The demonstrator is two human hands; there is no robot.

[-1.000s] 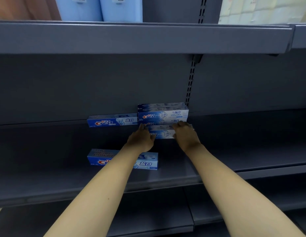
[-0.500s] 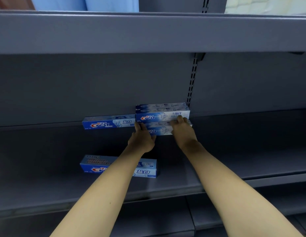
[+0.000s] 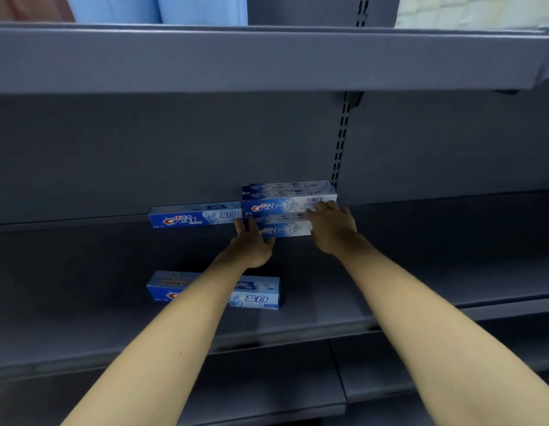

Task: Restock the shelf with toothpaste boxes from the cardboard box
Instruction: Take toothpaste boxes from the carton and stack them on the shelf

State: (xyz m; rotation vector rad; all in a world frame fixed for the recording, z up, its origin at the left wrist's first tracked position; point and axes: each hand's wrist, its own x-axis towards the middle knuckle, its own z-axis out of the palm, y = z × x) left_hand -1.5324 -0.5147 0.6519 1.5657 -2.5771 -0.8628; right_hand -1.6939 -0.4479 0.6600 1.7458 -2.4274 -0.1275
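Observation:
Two white-and-blue toothpaste boxes are stacked at the back of the grey shelf (image 3: pixel 420 272): an upper box (image 3: pixel 285 196) and a lower box (image 3: pixel 285 229). My left hand (image 3: pixel 251 245) touches the lower box's left end with its fingers stretched out. Fingers of my right hand (image 3: pixel 331 227) press on the right front of the stack. A blue toothpaste box (image 3: pixel 194 216) lies at the back, left of the stack. Another blue box (image 3: pixel 257 295) lies nearer the front, partly hidden by my left forearm. The cardboard box is out of view.
The upper shelf's front edge (image 3: pixel 267 56) overhangs the hands. A slotted upright (image 3: pixel 342 139) runs down the back panel just right of the stack. Blue packs (image 3: pixel 156 7) stand on the shelf above. A lower shelf (image 3: pixel 267 385) shows beneath my arms.
Both hands have reached deeper into the shelf and slid the lower white box back under the upper one. My right fingers now lie higher, on the upper box's front.

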